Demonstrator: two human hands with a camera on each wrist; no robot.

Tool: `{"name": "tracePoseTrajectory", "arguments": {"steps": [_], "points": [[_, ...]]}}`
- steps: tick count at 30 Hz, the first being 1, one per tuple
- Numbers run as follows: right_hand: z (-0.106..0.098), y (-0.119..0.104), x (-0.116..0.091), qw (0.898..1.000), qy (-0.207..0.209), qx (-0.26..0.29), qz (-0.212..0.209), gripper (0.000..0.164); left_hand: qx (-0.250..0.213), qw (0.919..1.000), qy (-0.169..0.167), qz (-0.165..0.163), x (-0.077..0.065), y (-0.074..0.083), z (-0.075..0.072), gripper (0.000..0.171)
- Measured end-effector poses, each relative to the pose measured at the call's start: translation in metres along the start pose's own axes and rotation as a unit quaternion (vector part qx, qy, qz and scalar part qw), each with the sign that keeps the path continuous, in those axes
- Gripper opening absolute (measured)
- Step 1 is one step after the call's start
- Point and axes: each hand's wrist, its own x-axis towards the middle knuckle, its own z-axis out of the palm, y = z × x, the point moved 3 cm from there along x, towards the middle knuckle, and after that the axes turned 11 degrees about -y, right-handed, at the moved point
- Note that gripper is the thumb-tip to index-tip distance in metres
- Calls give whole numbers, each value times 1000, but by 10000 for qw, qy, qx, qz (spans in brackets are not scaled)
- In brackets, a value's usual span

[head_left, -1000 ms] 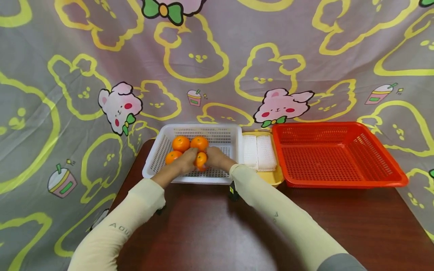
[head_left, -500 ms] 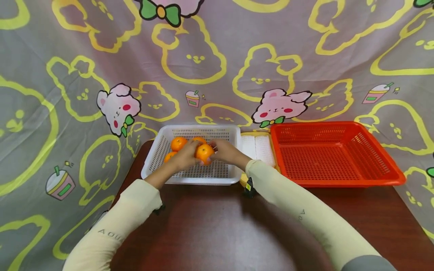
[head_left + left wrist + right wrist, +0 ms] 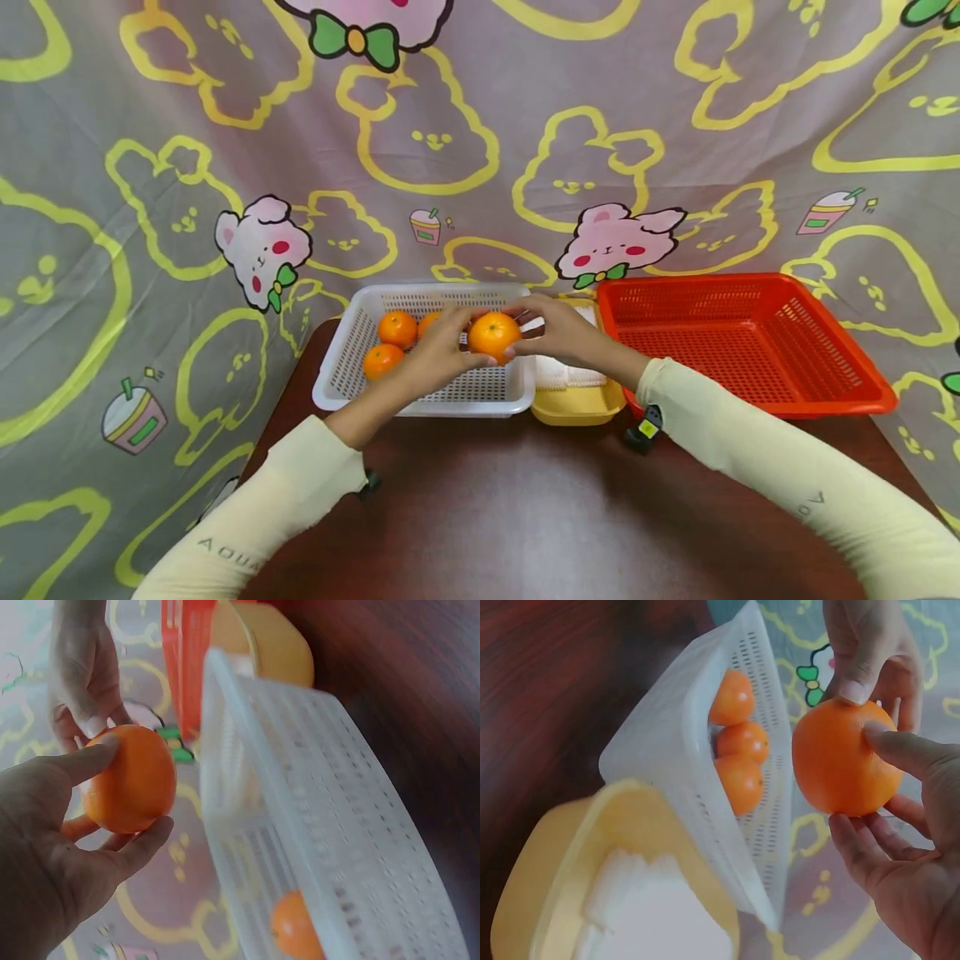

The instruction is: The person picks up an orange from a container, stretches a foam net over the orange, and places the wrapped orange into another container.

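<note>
Two-hand grip: left hand (image 3: 438, 354) and right hand (image 3: 558, 335) together grasping one orange (image 3: 492, 337).
The orange sits between both sets of fingers, each thumb pressed on its skin, raised clear of the white basket (image 3: 450, 408). Below and left of the grip, three more oranges (image 3: 397, 330) lie inside that basket. Below and right of the grip is the yellow tub (image 3: 579, 408) with white netting (image 3: 588, 377); farther right, the red basket (image 3: 765, 407).

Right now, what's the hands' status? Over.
Left hand and right hand holding one orange, above white basket. Three other oranges inside. Nothing visibly in the way.
</note>
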Motion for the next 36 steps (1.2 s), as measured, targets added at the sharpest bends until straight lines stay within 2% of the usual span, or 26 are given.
{"name": "tracePoseTrajectory", "arguments": {"steps": [4, 7, 14, 22, 31, 36], "points": [[-11, -8, -27, 10000, -41, -3, 42, 60, -246, 9996, -17, 130, -1, 19, 11, 69], [-14, -13, -45, 9998, -75, -78, 180, 60, -255, 9994, 16, 216, -3, 31, 20, 70], [-5, -5, -84, 9994, 52, -159, 287, 60, -335, 9983, -136, 467, -9, 45, 50, 71], [17, 7, -124, 9986, 68, -228, 462, 58, -281, 9975, -491, 427, -27, 54, 85, 73], [44, 20, -152, 9986, 182, -409, 264, 57, -296, 9965, -577, 524, -46, 51, 120, 72], [58, 34, -161, 9994, 91, 99, 312, 58, -245, 9963, -584, 577, -49, 45, 140, 72]]}}
